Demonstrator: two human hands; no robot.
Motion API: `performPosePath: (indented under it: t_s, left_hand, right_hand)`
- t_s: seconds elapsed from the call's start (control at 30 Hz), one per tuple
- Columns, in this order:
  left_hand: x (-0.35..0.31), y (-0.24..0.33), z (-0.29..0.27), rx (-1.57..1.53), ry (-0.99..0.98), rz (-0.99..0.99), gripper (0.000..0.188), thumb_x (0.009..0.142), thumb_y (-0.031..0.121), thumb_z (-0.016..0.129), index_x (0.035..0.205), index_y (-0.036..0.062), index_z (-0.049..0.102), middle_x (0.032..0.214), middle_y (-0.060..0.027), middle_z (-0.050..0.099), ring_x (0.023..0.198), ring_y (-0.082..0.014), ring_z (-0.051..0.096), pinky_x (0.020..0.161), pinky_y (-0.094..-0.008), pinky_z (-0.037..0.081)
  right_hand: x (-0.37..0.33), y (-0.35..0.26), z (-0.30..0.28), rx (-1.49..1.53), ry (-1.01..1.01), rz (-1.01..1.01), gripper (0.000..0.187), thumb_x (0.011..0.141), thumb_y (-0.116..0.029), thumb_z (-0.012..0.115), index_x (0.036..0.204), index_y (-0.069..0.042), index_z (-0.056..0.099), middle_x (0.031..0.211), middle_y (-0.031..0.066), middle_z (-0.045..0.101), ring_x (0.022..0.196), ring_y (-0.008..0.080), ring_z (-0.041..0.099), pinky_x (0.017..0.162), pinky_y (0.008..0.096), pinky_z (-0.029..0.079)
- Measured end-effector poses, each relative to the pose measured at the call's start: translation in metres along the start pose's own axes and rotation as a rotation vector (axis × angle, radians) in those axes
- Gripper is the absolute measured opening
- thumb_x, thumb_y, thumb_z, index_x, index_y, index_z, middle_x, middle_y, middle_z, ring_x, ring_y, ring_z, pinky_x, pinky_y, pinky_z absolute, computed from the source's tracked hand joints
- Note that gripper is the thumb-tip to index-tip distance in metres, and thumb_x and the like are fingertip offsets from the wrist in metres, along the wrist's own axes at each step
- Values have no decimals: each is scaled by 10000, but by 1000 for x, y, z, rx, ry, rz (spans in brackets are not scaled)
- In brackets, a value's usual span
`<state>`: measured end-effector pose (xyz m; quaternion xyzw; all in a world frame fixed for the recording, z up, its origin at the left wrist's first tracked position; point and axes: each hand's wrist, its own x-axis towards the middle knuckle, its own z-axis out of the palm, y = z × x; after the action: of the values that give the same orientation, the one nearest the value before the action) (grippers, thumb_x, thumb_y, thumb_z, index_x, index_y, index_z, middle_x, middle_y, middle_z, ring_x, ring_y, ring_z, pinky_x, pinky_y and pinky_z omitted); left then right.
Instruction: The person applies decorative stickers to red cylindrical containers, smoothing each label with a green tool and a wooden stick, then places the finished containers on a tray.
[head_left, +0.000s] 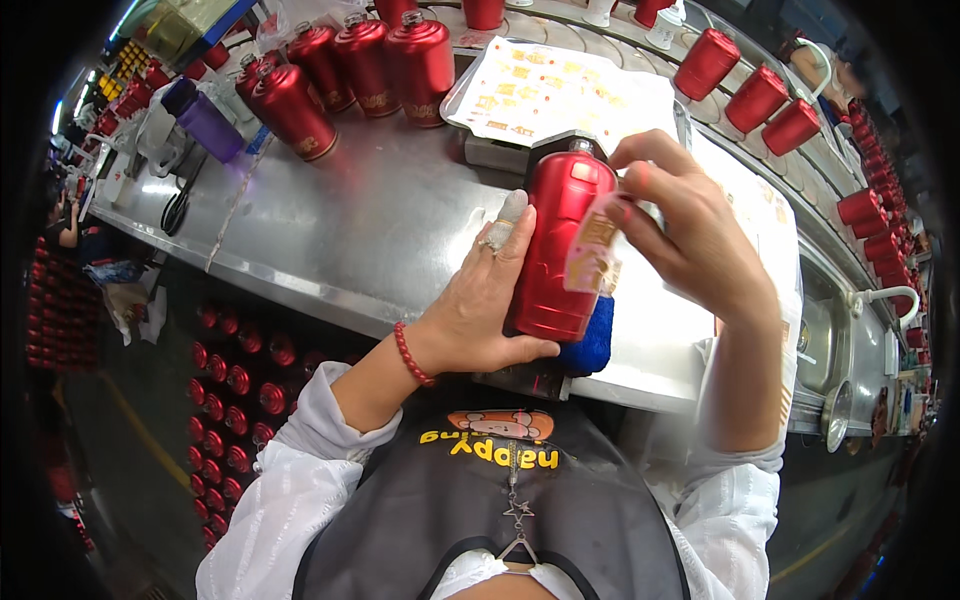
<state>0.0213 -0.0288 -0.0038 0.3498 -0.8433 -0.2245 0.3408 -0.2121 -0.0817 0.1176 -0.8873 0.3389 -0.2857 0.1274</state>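
Note:
A glossy red bottle (545, 235) with a narrow metallic neck lies tilted in front of me, neck pointing away, on a dark holder (567, 140). My left hand (465, 300) grips its left side, thumb near the base. White wrapping covers one of that hand's fingertips. Between the pinched fingers of my right hand (690, 225) hangs a thin, pale decal with gold print (592, 250). The decal overlaps the bottle's right side; whether it touches the surface I cannot tell. A blue cloth (597, 340) sits by the bottle's base.
Beyond the holder, printed decal sheets (560, 85) lie on a tray. Several red bottles (420, 65) stand back left, near a purple bottle (205, 122) and black scissors (177, 208). A conveyor (770, 65) carries more bottles past the back right. Right of the metal table is a sink (822, 340).

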Motion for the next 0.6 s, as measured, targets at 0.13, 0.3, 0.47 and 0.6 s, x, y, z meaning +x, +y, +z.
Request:
performPosePath:
  t_s: [0.13,0.3,0.47,0.6]
  left_hand:
    - [14,-4,0,-682,126,-168,1135,872,504,743,1555,-107,73,1589,-313,211,1494,-395,243,1222,-449,191]
    - [37,-6,18,-504,200,-286,1026,906,377,729,1555,-95,90,1589,-303,205,1499,-369,223,1217,-435,210]
    - [38,-10,18,-707,169,-329,974,931,337,704,1554,-94,94,1586,-293,214,1491,-358,239,1215,-429,215]
    - [37,-16,19,-912,192,-378,892,977,280,664,1580,-38,89,1530,-188,338,1396,-240,388,1150,-369,338]
  right_hand:
    - [3,23,27,4,40,74,139,884,-96,692,882,19,614,1026,182,607,970,355,599,834,418,512]
    - [7,28,36,23,81,106,163,889,-91,698,850,23,589,1025,170,605,929,331,611,799,409,519]
    - [6,33,43,122,157,153,165,887,-73,709,841,16,578,977,147,595,794,279,609,698,361,516]
    - [7,36,47,133,180,146,171,885,-67,717,841,11,571,936,135,584,759,255,597,678,345,504]
